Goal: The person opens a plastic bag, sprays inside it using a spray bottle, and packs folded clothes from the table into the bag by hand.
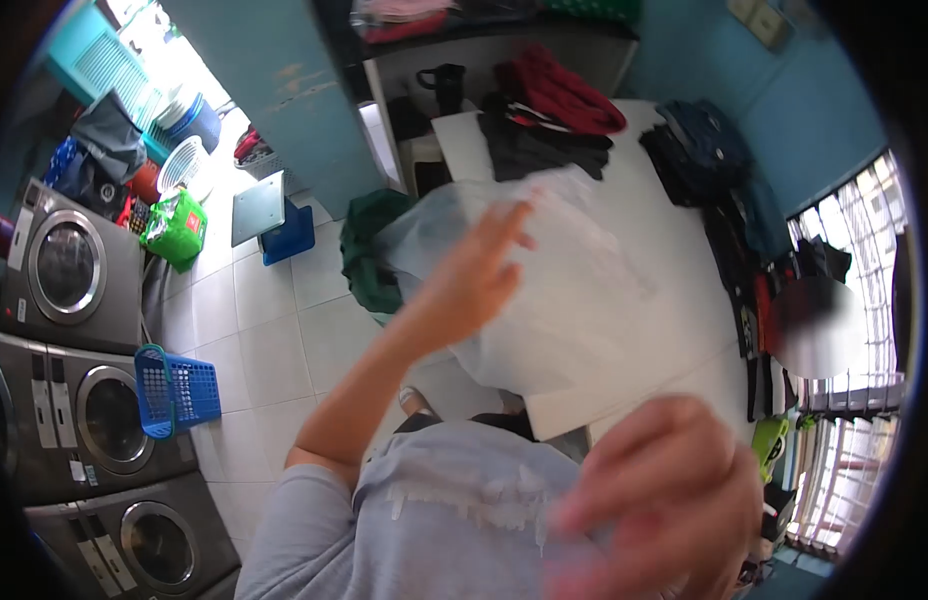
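Plastic (514, 345) lay thin and crumpled across the near-left part of the table (559, 410), draped past the edge toward green cloth (369, 255). Left hand (479, 265) was over it, fingers reaching out, thumb apart; looked wide and loose, no clear grip. Couldn't tell if fingertips touched the film. Right hand (669, 495) was close to the camera, curled and motion-blurred; couldn't tell how far closed or whether it held anything.

Main risk, my read: overhang could drag the film off the table, since it's light and nothing obvious pinned it. Film could also cling or fold on itself if pulled from one spot. Fast right-hand motion could miss or snag it. A wide sweep could shove the dark clothes (539, 150) and red garment (569, 90) at the far end.

Further out: jeans (709, 135) by the wall, blue basket (194, 390) near the washers (69, 265).
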Demonstrator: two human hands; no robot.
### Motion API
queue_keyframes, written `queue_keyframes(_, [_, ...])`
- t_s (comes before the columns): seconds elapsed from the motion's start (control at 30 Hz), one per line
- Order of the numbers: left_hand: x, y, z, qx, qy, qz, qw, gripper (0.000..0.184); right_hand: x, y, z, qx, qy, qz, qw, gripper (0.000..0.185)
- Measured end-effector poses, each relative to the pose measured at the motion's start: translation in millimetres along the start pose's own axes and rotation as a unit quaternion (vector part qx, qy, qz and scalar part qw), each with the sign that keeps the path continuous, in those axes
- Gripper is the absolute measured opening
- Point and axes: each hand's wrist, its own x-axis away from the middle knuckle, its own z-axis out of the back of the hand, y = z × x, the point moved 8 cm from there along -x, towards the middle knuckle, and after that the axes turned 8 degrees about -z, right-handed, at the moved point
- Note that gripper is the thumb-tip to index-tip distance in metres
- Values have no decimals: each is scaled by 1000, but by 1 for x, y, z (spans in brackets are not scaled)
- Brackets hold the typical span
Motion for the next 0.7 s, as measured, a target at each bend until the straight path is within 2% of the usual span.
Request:
queue_keyframes(0.07, [11, -3, 7, 58, -25, 61, 996, 69, -9, 25, -23, 131, 23, -153, 979, 5])
queue_keyframes(0.1, [17, -4, 10, 81, -16, 53, 995, 69, 7, 51, -23, 92, 47, -284, 953, 9])
queue_keyframes(0.17, [27, -6, 24, 101, -9, 44, 994, 69, 43, 87, -26, 88, -15, -386, 918, 23])
queue_keyframes(0.27, [44, -7, 46, 103, -28, 49, 993, 69, 123, 135, -20, 42, 89, -591, 801, 22])
queue_keyframes(0.33, [49, -6, 56, 113, -42, 45, 992, 69, 168, 153, -16, 44, 147, -698, 700, 22])
queue_keyframes(0.37, [50, -11, 62, 118, -38, 54, 991, 70, 182, 161, -20, 87, 58, -706, 700, 18])
queue_keyframes(0.43, [56, -22, 73, 129, -35, 75, 988, 73, 173, 171, -38, 134, -40, -696, 705, 16])
queue_keyframes(0.5, [56, -26, 97, 122, -7, 48, 991, 73, 175, 188, -50, 151, -154, -661, 718, 23])
queue_keyframes(0.6, [66, -50, 129, 40, -12, 43, 998, 82, 205, 217, -73, 130, -217, -740, 624, 35])
queue_keyframes(0.67, [78, -73, 158, -29, 35, -36, 998, 85, 204, 233, -76, 184, -262, -708, 630, 41])
queue_keyframes(0.7, [88, -95, 173, 30, 48, 39, 998, 88, 191, 238, -79, 226, -274, -654, 668, 42])
